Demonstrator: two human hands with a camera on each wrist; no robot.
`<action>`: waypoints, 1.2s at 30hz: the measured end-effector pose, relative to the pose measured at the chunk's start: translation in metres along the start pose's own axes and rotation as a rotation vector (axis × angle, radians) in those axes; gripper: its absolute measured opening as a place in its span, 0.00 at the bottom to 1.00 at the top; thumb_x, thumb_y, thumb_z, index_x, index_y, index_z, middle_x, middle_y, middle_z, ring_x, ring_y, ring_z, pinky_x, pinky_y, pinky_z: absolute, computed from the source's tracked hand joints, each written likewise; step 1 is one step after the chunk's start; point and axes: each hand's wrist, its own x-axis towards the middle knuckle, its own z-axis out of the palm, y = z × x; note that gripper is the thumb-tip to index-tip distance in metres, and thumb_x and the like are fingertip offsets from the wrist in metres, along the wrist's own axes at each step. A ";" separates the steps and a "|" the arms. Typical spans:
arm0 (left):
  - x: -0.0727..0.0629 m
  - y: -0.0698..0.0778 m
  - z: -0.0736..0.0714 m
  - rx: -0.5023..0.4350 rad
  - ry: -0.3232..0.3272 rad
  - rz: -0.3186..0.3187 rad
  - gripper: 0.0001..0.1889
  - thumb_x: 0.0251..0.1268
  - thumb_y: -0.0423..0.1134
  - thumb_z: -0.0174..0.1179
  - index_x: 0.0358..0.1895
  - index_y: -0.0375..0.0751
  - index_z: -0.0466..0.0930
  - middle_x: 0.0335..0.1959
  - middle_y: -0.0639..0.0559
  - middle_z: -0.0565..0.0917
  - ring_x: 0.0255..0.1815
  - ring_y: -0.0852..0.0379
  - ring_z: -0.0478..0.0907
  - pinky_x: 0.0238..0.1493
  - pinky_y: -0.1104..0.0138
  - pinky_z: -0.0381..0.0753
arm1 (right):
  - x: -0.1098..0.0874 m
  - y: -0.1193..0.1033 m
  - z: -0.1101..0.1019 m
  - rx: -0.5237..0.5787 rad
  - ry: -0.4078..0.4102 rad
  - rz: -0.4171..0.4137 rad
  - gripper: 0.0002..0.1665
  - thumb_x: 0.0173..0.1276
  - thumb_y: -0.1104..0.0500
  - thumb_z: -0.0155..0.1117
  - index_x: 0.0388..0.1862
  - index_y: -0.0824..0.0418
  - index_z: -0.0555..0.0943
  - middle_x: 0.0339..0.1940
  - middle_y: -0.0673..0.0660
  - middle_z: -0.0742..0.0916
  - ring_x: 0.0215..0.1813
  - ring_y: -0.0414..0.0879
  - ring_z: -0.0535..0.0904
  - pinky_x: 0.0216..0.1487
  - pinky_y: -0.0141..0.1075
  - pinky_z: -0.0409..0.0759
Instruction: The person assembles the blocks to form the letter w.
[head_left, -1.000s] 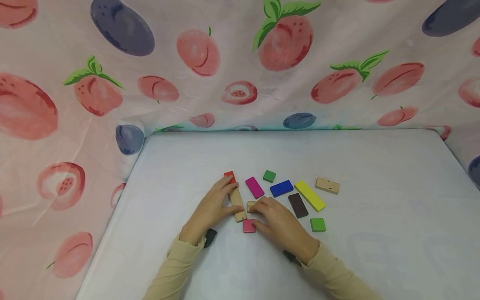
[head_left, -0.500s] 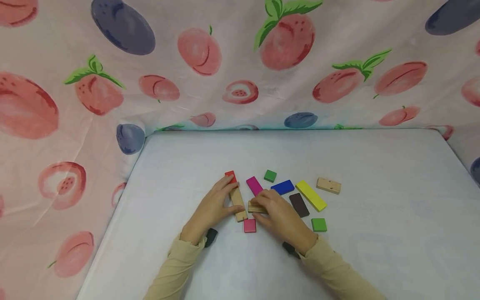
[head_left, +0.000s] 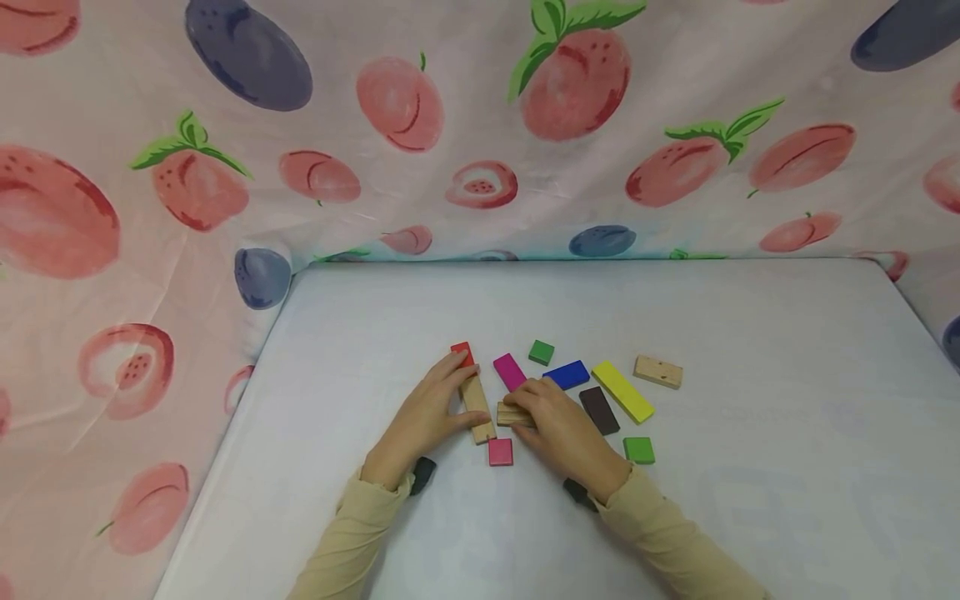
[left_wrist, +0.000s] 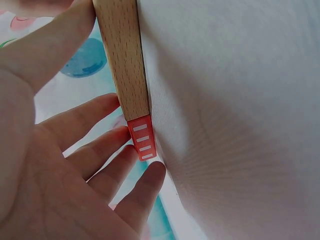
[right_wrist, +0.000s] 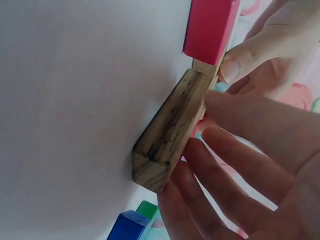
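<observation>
On the white table, a red block (head_left: 459, 347) with white stripes on one side lies end to end with a long pale wooden block (head_left: 476, 404). My left hand (head_left: 427, 408) rests along this row, its fingers over the red block and its thumb on the wooden one's near end. To the right, my right hand (head_left: 562, 433) holds a shorter wooden block (right_wrist: 172, 125) with dark streaks between thumb and fingers. That block's left end sits close beside the row. A pink square block (head_left: 500, 452) lies just nearer, below the right thumb in the head view.
Beyond the right hand lie a magenta block (head_left: 509, 370), a dark green block (head_left: 542, 352), a blue block (head_left: 567, 375), a yellow block (head_left: 622, 392), a dark brown block (head_left: 599, 410), a light green block (head_left: 639, 450) and a knotted wooden block (head_left: 658, 372). A fruit-patterned cloth (head_left: 480, 100) hangs behind.
My right thumb has moved off the pink block to the near edge of the short wooden block. The blocks have hardly shifted, and my left hand stays put.
</observation>
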 end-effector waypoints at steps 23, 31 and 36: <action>0.000 0.000 -0.001 -0.005 -0.007 -0.002 0.39 0.54 0.53 0.74 0.68 0.39 0.73 0.77 0.45 0.63 0.79 0.48 0.56 0.77 0.55 0.59 | 0.011 0.001 0.001 0.013 -0.013 0.044 0.18 0.61 0.60 0.75 0.50 0.61 0.86 0.44 0.53 0.85 0.49 0.46 0.80 0.54 0.40 0.83; 0.000 -0.001 0.000 -0.012 -0.004 0.002 0.39 0.55 0.52 0.73 0.68 0.38 0.73 0.77 0.46 0.63 0.79 0.48 0.55 0.77 0.56 0.59 | 0.016 0.000 0.000 0.008 -0.032 0.080 0.21 0.60 0.59 0.76 0.52 0.61 0.85 0.41 0.54 0.85 0.42 0.45 0.79 0.48 0.38 0.83; 0.000 -0.001 0.000 -0.009 -0.005 0.003 0.39 0.55 0.52 0.73 0.68 0.39 0.73 0.77 0.46 0.63 0.79 0.48 0.55 0.77 0.55 0.59 | 0.019 0.001 0.001 0.009 -0.021 0.079 0.21 0.60 0.58 0.76 0.52 0.61 0.84 0.40 0.54 0.84 0.39 0.44 0.78 0.45 0.37 0.82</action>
